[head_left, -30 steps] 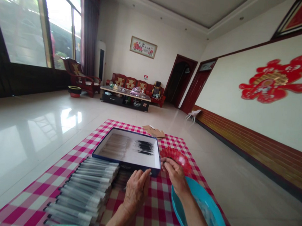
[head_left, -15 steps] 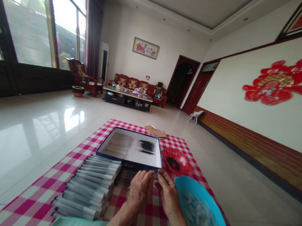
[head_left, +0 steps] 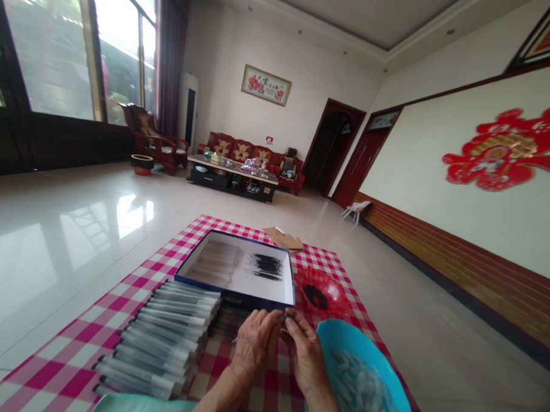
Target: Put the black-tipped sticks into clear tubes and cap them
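Observation:
My left hand point(head_left: 254, 342) is closed around what looks like a pen, mostly hidden by the fingers; a thin tip pokes out on its left side. Close beside it, my right hand point(head_left: 304, 350) pinches a small dark piece at the pen's other end. The fingertips of both hands nearly meet just in front of a shallow box point(head_left: 234, 296). In that box lie clear thin tubes point(head_left: 215, 261) and black thin refills point(head_left: 267, 266). Left of my hands, many whitish pens with dark ends point(head_left: 164, 335) are stacked in a row.
A red flower-shaped bowl point(head_left: 339, 294) with small black pieces stands right of the box. Nearer me is a blue basin point(head_left: 386, 363) of translucent caps. Brown cardboard point(head_left: 287, 240) lies behind the box on the checked tablecloth point(head_left: 87, 337). A coffee table point(head_left: 233, 180) stands farther off.
Both hands stay together in almost the same place, with only slight finger movement at the small dark piece. The surrounding things have not moved.

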Demonstrator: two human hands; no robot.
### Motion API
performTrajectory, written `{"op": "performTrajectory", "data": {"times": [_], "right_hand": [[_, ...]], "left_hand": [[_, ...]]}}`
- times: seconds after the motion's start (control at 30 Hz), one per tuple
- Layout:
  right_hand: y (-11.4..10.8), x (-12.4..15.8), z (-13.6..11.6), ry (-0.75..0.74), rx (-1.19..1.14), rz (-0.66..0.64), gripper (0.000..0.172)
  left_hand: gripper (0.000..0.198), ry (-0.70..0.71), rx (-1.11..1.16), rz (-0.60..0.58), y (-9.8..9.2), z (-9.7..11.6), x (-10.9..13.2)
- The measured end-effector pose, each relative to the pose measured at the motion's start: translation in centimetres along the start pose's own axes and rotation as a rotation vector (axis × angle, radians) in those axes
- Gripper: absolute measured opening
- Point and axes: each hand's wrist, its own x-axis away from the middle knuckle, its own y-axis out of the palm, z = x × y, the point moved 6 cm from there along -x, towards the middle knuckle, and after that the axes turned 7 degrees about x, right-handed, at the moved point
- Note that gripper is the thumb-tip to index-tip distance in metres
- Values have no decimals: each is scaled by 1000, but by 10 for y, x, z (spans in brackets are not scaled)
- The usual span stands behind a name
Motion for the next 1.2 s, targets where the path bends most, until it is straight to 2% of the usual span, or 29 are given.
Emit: {"op": "performTrajectory", "data": {"times": [0.27,0.4,0.73,1.0,1.2], "right_hand": [[-3,-1,-13,-70,234,11,32],[-5,-3,-18,-88,344,13,34],[-4,6,-17,-111,367,52,37],[-9,7,-7,-104,335,63,37],[-9,10,-7,-154,377,74,34]], "left_hand": [[24,-11,-56,-88,-2,2,-4],[24,7,-80,-86,-5,3,-5],[20,-16,-52,-107,-5,2,-6],[20,-22,-55,-175,-1,1,-5],[20,-14,-120,-227,2,2,-5]]}}
